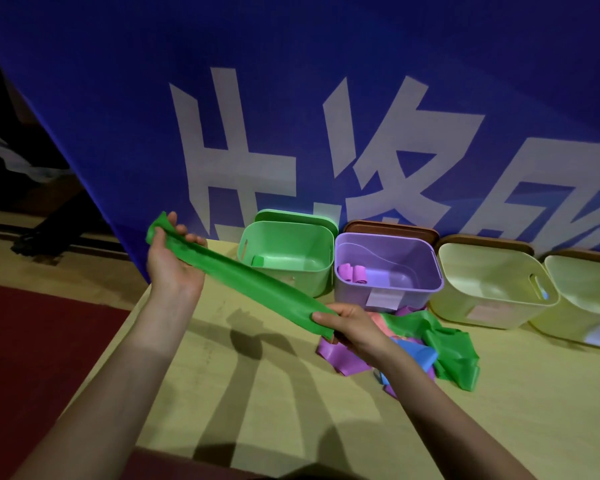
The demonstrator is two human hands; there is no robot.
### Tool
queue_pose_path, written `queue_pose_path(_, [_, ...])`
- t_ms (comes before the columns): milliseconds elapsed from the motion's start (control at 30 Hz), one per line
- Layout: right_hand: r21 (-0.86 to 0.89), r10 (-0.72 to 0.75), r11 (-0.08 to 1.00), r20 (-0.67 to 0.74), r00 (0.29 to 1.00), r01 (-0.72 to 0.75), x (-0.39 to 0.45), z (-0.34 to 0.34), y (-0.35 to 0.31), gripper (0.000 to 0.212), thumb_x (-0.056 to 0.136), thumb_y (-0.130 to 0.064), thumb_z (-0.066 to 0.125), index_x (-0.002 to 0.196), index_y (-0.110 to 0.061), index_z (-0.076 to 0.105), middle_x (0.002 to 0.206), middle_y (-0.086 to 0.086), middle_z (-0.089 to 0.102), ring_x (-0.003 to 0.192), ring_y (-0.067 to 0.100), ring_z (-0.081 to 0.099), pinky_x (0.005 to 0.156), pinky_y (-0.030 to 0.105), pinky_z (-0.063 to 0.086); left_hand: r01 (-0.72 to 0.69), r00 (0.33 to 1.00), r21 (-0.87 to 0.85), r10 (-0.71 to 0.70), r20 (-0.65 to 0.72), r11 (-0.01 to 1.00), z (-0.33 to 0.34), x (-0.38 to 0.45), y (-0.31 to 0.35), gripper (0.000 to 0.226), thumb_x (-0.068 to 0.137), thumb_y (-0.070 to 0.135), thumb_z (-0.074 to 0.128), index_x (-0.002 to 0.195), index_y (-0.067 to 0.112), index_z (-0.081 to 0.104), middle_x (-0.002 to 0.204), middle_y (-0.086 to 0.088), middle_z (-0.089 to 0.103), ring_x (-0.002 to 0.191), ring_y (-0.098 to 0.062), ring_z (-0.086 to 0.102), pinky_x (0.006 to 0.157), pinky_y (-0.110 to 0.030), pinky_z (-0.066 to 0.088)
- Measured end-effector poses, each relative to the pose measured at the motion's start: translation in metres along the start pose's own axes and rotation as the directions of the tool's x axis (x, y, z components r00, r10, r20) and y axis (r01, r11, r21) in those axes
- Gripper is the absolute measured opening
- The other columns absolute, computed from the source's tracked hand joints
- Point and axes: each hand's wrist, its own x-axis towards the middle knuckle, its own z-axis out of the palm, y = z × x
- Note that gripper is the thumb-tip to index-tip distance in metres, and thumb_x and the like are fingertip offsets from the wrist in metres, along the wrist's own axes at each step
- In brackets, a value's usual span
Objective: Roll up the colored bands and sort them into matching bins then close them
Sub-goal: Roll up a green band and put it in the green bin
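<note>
Above the table (291, 410), both hands' fingers (184, 233) curl closed, gripping a stretched green band (243, 275).

A green band (243, 277) stretches taut between two hands above the counter (284, 403); the left hand (172, 259) grips its upper end, raised, and the right hand (349, 325) pinches its lower end; behind stand a green bin (286, 256) holding one small green roll (257, 260), a purple bin (388, 268) with pink-purple rolls (352, 273), and two pale yellow bins (492, 285); lids lean behind them against a blue banner (118, 116); a heap of loose bands (440, 348), green, purple, blue and pink, lies under the right wrist.
</note>
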Motion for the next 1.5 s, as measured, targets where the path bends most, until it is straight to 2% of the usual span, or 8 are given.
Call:
queue_pose_path(100, [0.062,-0.011,0.998,-0.028,1.000,0.012,-0.001,-0.002,0.008,0.025,0.074,-0.015,0.076,0.070,-0.002,0.055,0.052,0.000,0.038,0.041,0.007,0.038,0.045,0.016,0.038,-0.018,1.000,-0.045,0.017,-0.022,0.999,-0.003,0.002,0.001,0.031,0.103,0.029,0.033,0.089,0.017,0.058,0.057,0.009,0.045,0.043,-0.004,0.035,0.045,-0.016,0.034])
queue_pose_path(300, [-0.031,-0.053,0.998,-0.218,0.974,0.047,-0.011,-0.028,0.026,0.016,0.088,-0.001,0.061,0.076,-0.010,0.068,0.049,-0.013,0.053,0.039,0.000,0.043,0.044,0.012,0.039,0.034,0.999,-0.051,-0.033,0.013,0.998,0.006,-0.002,-0.002,0.030,0.102,0.027,0.036,0.082,0.017,0.055,0.056,0.009,0.040,0.042,-0.004,0.030,0.043,-0.015,0.030])
queue_pose_path(567, [0.297,0.002,0.954,-0.113,0.994,0.032,-0.024,-0.030,0.044,0.017,0.085,-0.010,0.065,0.085,0.006,0.064,0.069,0.012,0.063,0.056,0.010,0.057,0.049,0.017,0.043,0.181,0.982,0.062,-0.184,0.045,0.982,0.010,-0.012,-0.041,0.032,0.103,0.029,0.034,0.079,0.017,0.051,0.059,0.007,0.047,0.045,-0.005,0.043,0.049,-0.017,0.044])
queue_pose_path(733, [0.098,0.093,0.993,-0.262,0.961,-0.069,-0.035,-0.043,0.080,0.037,0.082,-0.026,0.067,0.053,-0.011,0.049,0.048,0.007,0.037,0.046,0.014,0.027,0.045,0.020,0.023,0.251,0.968,0.220,-0.242,-0.065,0.943,-0.013,0.003,-0.066,0.030,0.103,0.031,0.034,0.082,0.018,0.050,0.063,0.006,0.046,0.045,-0.005,0.041,0.047,-0.017,0.038])
queue_pose_path(1033, [-0.043,0.162,0.976,-0.518,0.840,-0.215,-0.030,-0.072,0.091,0.030,0.091,-0.014,0.060,0.062,-0.014,0.058,0.050,0.003,0.051,0.047,0.016,0.040,0.047,0.025,0.030,0.345,0.892,0.566,-0.450,0.051,0.749,-0.014,-0.064,-0.134,0.026,0.102,0.026,0.038,0.087,0.012,0.055,0.053,0.002,0.052,0.041,-0.010,0.045,0.043,-0.019,0.040])
queue_pose_path(1133, [-0.080,0.056,0.989,-0.559,0.827,-0.121,-0.022,-0.069,0.075,0.015,0.093,-0.015,0.059,0.079,-0.017,0.064,0.061,-0.002,0.058,0.060,0.015,0.050,0.053,0.022,0.038,0.308,0.856,0.687,-0.507,0.102,0.658,-0.010,-0.080,-0.147,0.029,0.102,0.025,0.039,0.086,0.007,0.056,0.055,-0.003,0.056,0.042,-0.016,0.048,0.044,-0.021,0.041])
queue_pose_path(1267, [-0.055,-0.103,0.995,-0.500,0.860,0.087,-0.020,-0.056,0.034,0.026,0.097,-0.025,0.052,0.080,-0.020,0.070,0.066,-0.007,0.062,0.063,0.004,0.054,0.057,0.016,0.042,0.208,0.764,0.849,-0.623,0.170,0.486,0.000,-0.096,-0.156,0.036,0.102,0.024,0.035,0.079,0.005,0.056,0.056,-0.008,0.059,0.040,-0.018,0.047,0.045,-0.024,0.039])
queue_pose_path(1500, [-0.108,-0.311,0.949,-0.479,0.820,0.297,-0.039,-0.051,0.002,0.016,0.084,-0.001,0.069,0.076,-0.016,0.069,0.063,-0.008,0.063,0.063,0.008,0.054,0.064,0.019,0.044,0.141,0.648,0.914,-0.733,0.206,0.381,0.005,-0.106,-0.160,0.037,0.102,0.025,0.033,0.095,-0.004,0.055,0.064,-0.018,0.065,0.044,-0.025,0.055,0.049,-0.026,0.047])
